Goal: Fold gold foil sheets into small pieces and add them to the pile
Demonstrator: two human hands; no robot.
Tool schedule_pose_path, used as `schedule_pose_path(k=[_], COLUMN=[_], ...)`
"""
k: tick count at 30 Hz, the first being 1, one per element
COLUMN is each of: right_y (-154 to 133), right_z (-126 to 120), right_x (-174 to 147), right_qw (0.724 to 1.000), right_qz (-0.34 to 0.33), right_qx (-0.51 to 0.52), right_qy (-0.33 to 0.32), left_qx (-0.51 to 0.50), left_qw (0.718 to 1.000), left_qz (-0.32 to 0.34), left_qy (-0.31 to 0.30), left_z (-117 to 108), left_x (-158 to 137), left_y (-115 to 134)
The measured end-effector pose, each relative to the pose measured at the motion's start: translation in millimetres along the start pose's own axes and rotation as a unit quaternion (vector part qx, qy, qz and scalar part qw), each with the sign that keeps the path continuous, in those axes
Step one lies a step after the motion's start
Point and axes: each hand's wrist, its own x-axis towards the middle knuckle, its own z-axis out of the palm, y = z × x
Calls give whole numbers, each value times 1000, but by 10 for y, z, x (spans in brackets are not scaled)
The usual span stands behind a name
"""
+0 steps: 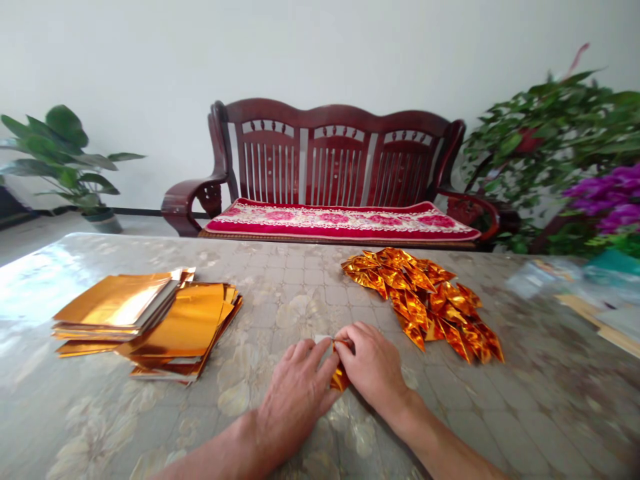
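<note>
Between my two hands, near the middle of the table, is a partly folded sheet of gold foil paper [339, 378], its pale underside showing at the top. My left hand [299, 381] presses on it from the left with fingers closed over its edge. From the right, my right hand [373, 360] pinches its upper edge between thumb and fingers. Much of the paper is hidden under both hands. To the left lie stacks of flat gold foil sheets [183, 320]. A pile of folded gold foil pieces [420, 293] lies to the right, beyond my right hand.
The table [280, 273] has a patterned, glossy cover. Plastic bags [545, 275] and flat items sit at its right edge. Behind it stands a dark wooden bench [340, 157] with a red floral cushion [345, 220]. Potted plants [65, 157] flank the bench.
</note>
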Motion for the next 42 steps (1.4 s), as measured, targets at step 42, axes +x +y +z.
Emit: schedule_pose_path(k=[42], right_y=[17], right_z=[111], right_x=[-129], right_qw=[959], right_qz=[-219], right_qx=[-143], right_qy=[110], left_qx=[-14], left_qw=[1000], left_qz=[-19], left_qy=[4], left_z=[34], left_x=[9], left_y=[-89])
